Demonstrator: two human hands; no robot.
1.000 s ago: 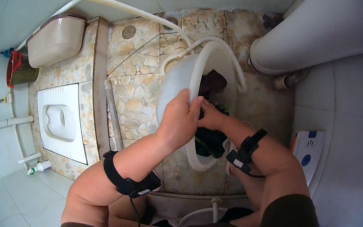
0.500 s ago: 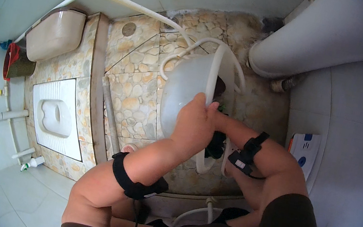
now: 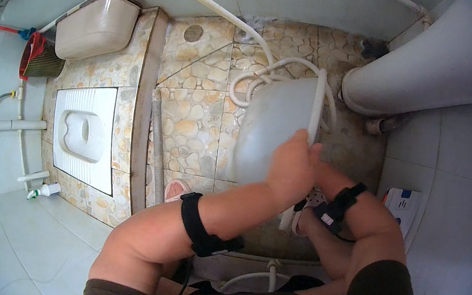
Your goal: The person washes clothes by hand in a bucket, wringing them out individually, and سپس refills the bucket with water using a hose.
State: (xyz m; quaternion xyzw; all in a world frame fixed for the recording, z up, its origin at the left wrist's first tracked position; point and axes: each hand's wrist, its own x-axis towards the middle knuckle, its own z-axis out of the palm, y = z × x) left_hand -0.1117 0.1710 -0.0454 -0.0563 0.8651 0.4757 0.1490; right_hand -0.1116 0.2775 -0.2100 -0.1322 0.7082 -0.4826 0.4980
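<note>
A translucent white plastic tub lies tipped on its side on the stone-patterned floor, its mouth turned to the right. My left hand is closed over the near part of its thick rim. Close against it, my right hand is at the mouth of the tub; its fingers are mostly hidden by the left hand and the rim. Just below the hands shows a small patch of dark cloth with pale dots. The inside of the tub is turned away from view.
A pale hose coils behind the tub. To the left, a raised step holds a squat toilet, a beige lidded bin and a basket. A grey pipe lies along the step. A wide white pedestal stands at right.
The tub has tipped further, so the dark green things seen in its mouth before are hidden now. Both hands stay at the rim. The whole view has shifted, with the scene moving right.
</note>
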